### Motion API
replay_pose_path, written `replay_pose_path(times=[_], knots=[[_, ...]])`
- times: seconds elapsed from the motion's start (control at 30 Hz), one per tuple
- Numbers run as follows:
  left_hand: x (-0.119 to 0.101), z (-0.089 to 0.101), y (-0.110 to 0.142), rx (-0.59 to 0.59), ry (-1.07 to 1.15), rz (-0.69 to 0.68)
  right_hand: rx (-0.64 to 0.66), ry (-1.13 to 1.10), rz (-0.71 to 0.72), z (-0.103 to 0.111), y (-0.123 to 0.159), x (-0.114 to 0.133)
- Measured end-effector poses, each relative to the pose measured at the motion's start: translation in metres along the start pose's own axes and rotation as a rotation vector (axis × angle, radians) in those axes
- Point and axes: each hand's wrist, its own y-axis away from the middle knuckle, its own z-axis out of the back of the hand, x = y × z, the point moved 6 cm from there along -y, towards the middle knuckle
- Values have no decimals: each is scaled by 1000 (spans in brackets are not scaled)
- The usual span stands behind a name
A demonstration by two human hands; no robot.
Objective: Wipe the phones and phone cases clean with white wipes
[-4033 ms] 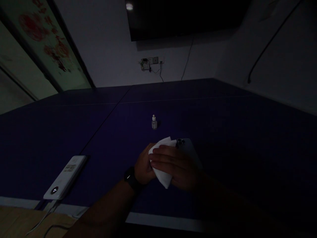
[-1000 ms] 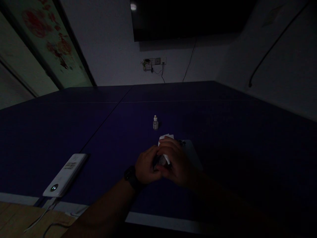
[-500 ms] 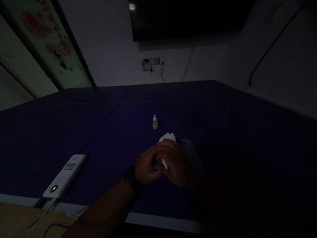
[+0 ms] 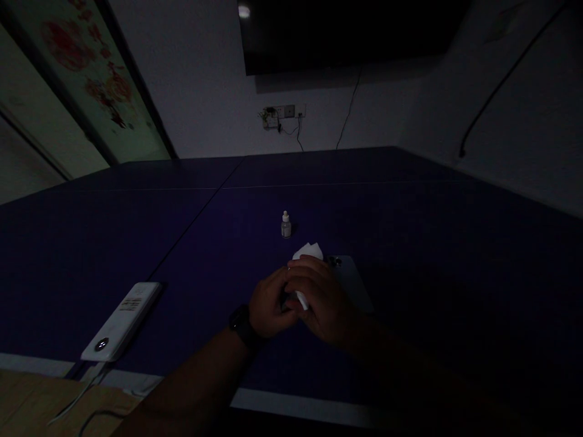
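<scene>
My right hand (image 4: 321, 297) is closed over a crumpled white tissue (image 4: 308, 250), whose top stands out above the fingers while a small end shows below them. Pressed against it from the left is my left hand (image 4: 270, 306), its fingers curled and a dark watch (image 4: 241, 321) on the wrist. What the left hand grips, if anything, is hidden in shadow between the palms. Just right of the hands a phone (image 4: 353, 282) lies with its camera side up, partly covered by the right hand. A small dropper bottle (image 4: 286, 226) stands upright beyond the hands.
A white power bank (image 4: 122, 321) with a cable plugged in lies on the dark blue table (image 4: 204, 243), near its front left edge. On the far wall are sockets with cords (image 4: 285, 112) and a large dark screen (image 4: 346, 33). The room is dim.
</scene>
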Motion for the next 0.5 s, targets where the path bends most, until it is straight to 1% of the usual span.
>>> replay_pose_path(times=[0.07,0.13,0.23,0.37,0.43,0.5], knots=[[1,-1,1,10,-8,12,-8,-6,4,-1,2,0],[3,-1,1,33,-28,51,-29,2,-23,0,5,-4],[4,-1,2,63,-67,113,-94,43,-78,1,10,-12],[1,3,-1,54,-133,120,-193,61,-88,5,15,-14],[0,4,-2,42,-156,123,-176,49,-95,4,16,-14],[0,4,-3,30,-156,134,-129,35,-99,2,16,-14]])
